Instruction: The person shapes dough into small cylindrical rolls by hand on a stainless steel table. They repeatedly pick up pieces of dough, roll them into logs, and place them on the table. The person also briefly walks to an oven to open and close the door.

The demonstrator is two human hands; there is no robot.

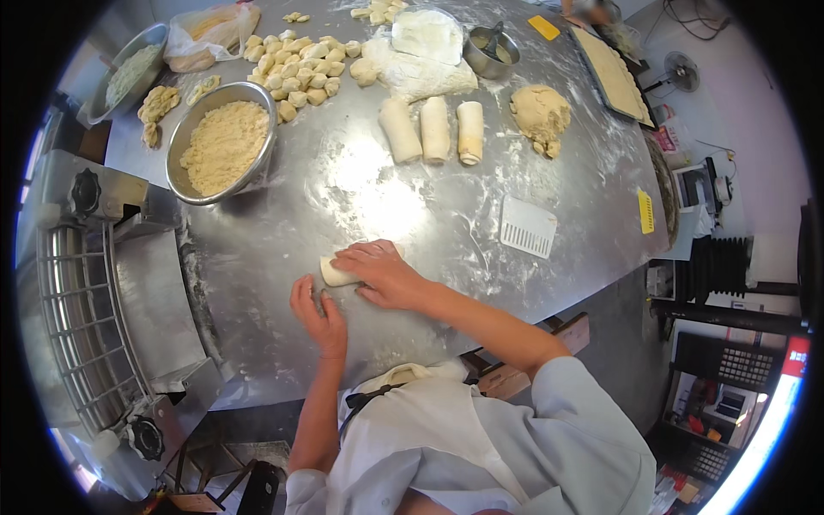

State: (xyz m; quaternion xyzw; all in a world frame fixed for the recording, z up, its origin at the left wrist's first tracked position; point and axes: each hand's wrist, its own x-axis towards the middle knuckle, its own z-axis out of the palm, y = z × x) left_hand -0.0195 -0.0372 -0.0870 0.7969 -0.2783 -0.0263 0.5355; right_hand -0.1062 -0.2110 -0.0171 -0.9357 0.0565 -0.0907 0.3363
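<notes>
On the floured metal worktable (270,347) lies a short dough roll (336,273), partly hidden by my right hand (381,273), which rests over it with the palm down. Just left of the roll, my left hand (318,315) is held with fingers apart and nothing in it. Three dough rolls (434,130) lie side by side beyond my hands. A slotted white plastic dough scraper (528,226) is to the right. At the upper left, a steel bowl (267,138) holds a yellow crumbly mixture (225,147).
Dough pieces (299,67) are heaped at the back, beside a floured slab (418,74) and a small metal pot (492,55). A dough lump (539,116) sits right. A roller machine (84,309) borders the table's left; a filled tray (608,71) is far right, near another person's hand.
</notes>
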